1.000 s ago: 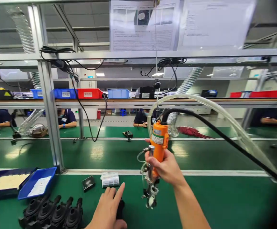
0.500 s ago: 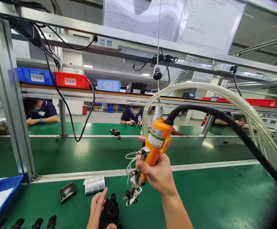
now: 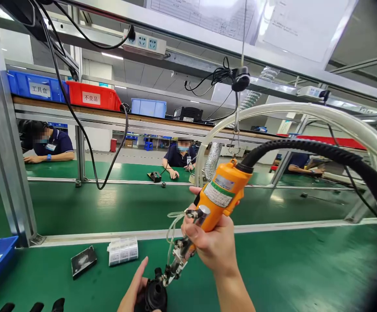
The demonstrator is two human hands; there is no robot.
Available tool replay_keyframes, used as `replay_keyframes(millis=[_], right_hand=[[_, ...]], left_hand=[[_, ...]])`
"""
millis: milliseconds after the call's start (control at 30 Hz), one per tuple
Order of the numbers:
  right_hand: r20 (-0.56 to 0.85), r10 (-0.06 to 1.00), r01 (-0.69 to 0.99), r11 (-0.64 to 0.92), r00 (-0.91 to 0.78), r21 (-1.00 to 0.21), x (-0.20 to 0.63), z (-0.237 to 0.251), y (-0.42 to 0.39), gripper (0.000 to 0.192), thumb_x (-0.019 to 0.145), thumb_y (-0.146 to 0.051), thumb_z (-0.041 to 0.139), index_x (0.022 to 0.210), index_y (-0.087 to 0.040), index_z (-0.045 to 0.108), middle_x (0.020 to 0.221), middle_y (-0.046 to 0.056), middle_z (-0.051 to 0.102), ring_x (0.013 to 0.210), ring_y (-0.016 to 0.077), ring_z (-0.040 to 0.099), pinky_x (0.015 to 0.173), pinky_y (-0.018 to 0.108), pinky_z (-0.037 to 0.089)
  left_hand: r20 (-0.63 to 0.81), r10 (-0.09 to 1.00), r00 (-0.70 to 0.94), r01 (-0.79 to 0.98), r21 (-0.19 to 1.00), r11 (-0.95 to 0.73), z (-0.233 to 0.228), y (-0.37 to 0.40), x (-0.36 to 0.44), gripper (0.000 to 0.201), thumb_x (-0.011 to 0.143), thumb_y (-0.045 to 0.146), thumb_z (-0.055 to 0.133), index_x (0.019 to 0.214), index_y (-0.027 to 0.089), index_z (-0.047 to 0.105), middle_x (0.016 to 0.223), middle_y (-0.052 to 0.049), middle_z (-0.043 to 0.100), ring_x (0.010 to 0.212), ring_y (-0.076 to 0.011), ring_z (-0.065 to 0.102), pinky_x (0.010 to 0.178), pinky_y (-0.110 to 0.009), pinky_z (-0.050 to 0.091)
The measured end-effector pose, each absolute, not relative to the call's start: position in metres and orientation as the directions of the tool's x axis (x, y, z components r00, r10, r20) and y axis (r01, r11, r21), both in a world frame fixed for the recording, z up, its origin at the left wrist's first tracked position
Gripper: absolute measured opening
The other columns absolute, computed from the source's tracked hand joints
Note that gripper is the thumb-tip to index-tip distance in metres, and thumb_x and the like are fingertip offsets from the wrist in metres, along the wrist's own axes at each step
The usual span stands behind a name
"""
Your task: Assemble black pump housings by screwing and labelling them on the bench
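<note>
My right hand (image 3: 219, 245) is wrapped round an orange power screwdriver (image 3: 220, 193) with a black cable and clear hoses. The tool tilts down to the left, and its metal nozzle (image 3: 176, 262) meets, or nearly meets, the upper edge of a black round plastic housing (image 3: 156, 297). Whether they touch I cannot tell. At the bottom of the view, my left hand (image 3: 132, 289) holds that housing from its left side, index finger stretched out and thumb partly cut off by the frame. A short pipe stub rises from the housing's middle.
Left of the hands lie a label roll (image 3: 123, 251) and a small dark block (image 3: 83, 262). A blue tray (image 3: 0, 262) and several black parts (image 3: 58, 304) sit at the lower left. A metal post (image 3: 8, 143) stands left. Co-workers sit across the green bench (image 3: 289, 264).
The screwdriver has come down so its nozzle reaches the black housing, which has turned and shifted slightly right and down with my left hand. The view has swung a little.
</note>
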State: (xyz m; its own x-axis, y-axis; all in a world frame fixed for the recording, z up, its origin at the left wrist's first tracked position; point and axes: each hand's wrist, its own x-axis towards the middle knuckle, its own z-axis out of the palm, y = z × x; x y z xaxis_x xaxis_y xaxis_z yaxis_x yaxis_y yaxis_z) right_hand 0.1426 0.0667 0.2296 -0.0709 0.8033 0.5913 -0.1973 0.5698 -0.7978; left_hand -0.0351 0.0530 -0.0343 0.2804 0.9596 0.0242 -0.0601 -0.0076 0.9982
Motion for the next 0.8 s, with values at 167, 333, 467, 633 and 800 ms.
replay_keyframes(millis=[167, 333, 467, 633, 800], right_hand=[[0.587, 0.807, -0.234, 0.559, -0.068, -0.795, 0.134, 0.227, 0.062, 0.076, 0.069, -0.047, 0.096, 0.134, -0.023, 0.063, 0.07, -0.005, 0.052, 0.053, 0.012, 0.044, 0.049, 0.027, 0.044], [0.598, 0.799, -0.201, 0.577, -0.06, -0.792, 0.134, 0.232, 0.057, 0.078, 0.069, -0.05, 0.095, 0.135, -0.021, 0.063, 0.067, -0.006, 0.05, 0.051, 0.0123, 0.045, 0.047, 0.028, 0.044], [0.597, 0.801, -0.193, 0.581, -0.036, -0.791, 0.135, 0.23, 0.061, 0.078, 0.068, -0.047, 0.094, 0.134, -0.021, 0.062, 0.069, -0.005, 0.053, 0.051, 0.0127, 0.047, 0.047, 0.028, 0.046], [0.567, 0.823, -0.121, 0.56, -0.038, -0.82, 0.124, 0.222, 0.065, 0.055, 0.071, -0.036, 0.09, 0.116, -0.022, 0.062, 0.067, -0.007, 0.055, 0.052, 0.0115, 0.049, 0.049, 0.025, 0.048], [0.536, 0.842, -0.055, 0.534, -0.062, -0.844, 0.107, 0.216, 0.064, 0.047, 0.07, -0.033, 0.088, 0.103, -0.023, 0.057, 0.06, -0.01, 0.05, 0.048, 0.0097, 0.043, 0.045, 0.022, 0.045]], left_hand=[[0.022, 0.948, 0.317, -0.076, 0.997, 0.003, -0.021, 0.047, -0.036, 0.111, 0.07, 0.09, 0.064, 0.165, 0.046, 0.025, 0.104, -0.003, 0.079, 0.107, -0.0406, 0.075, 0.101, -0.059, 0.053], [0.06, 0.966, 0.25, -0.057, 0.997, -0.048, -0.016, 0.032, -0.028, 0.125, 0.062, 0.084, 0.079, 0.166, 0.04, 0.025, 0.111, -0.005, 0.075, 0.113, -0.0405, 0.071, 0.11, -0.056, 0.049], [0.086, 0.972, 0.217, -0.047, 0.996, -0.078, -0.01, 0.02, -0.027, 0.123, 0.07, 0.08, 0.078, 0.168, 0.034, 0.02, 0.115, -0.008, 0.068, 0.11, -0.0351, 0.07, 0.11, -0.052, 0.051], [0.108, 0.961, 0.255, -0.139, 0.988, -0.074, -0.007, 0.014, -0.029, 0.123, 0.074, 0.075, 0.079, 0.169, 0.03, 0.013, 0.129, -0.011, 0.063, 0.128, -0.0351, 0.062, 0.12, -0.051, 0.042], [0.105, 0.959, 0.264, -0.17, 0.983, -0.061, -0.012, 0.013, -0.028, 0.125, 0.077, 0.069, 0.081, 0.169, 0.028, 0.007, 0.141, -0.015, 0.06, 0.138, -0.0356, 0.057, 0.123, -0.053, 0.039]])
